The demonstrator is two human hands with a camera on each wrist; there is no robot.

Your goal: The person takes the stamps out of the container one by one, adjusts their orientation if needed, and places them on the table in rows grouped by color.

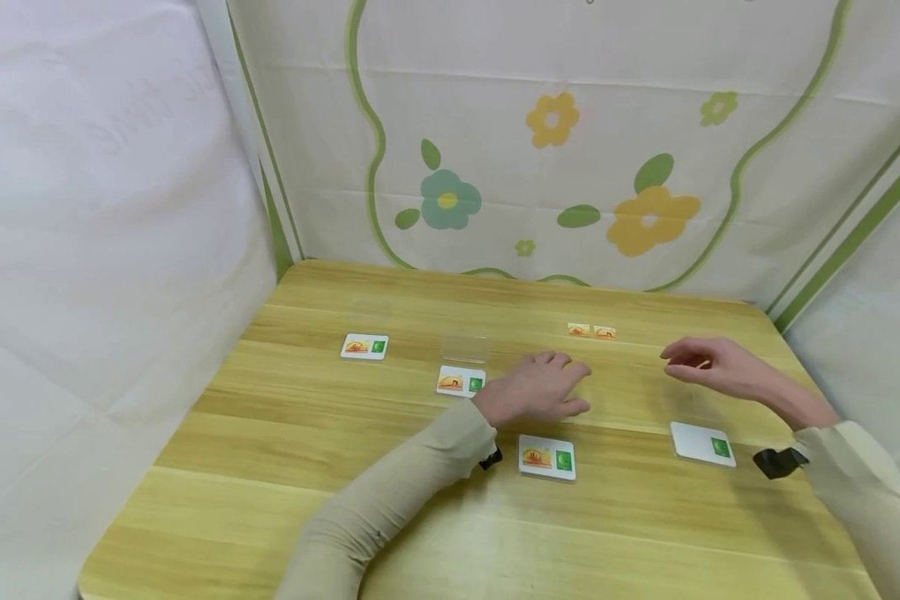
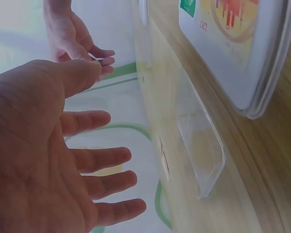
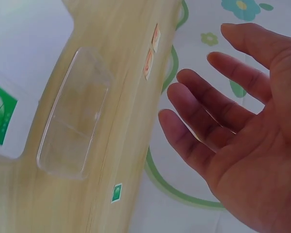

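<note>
My left hand (image 1: pixel 536 389) hovers over the middle of the table, palm down with its fingers spread, holding nothing. Just in front of its wrist is a white case (image 1: pixel 546 457) bearing an orange sticker and a green one; its layered edge shows in the left wrist view. A clear plastic lid (image 2: pixel 199 141) lies beyond that case. Over the table's right side hangs my right hand (image 1: pixel 720 367), fingers loosely bent and empty in the right wrist view. Below it are a white case (image 1: pixel 702 442) with only a green sticker (image 3: pixel 1 114), and a clear lid (image 3: pixel 75 116).
Two small orange stickers (image 1: pixel 591 332) lie side by side toward the back. A loose green sticker (image 3: pixel 117 192) lies near the table's far edge. To the left are two more stickered white cases (image 1: pixel 363 347), with a clear lid (image 1: pixel 465 348) behind one. Flower-printed cloth (image 1: pixel 495 142) closes off the back.
</note>
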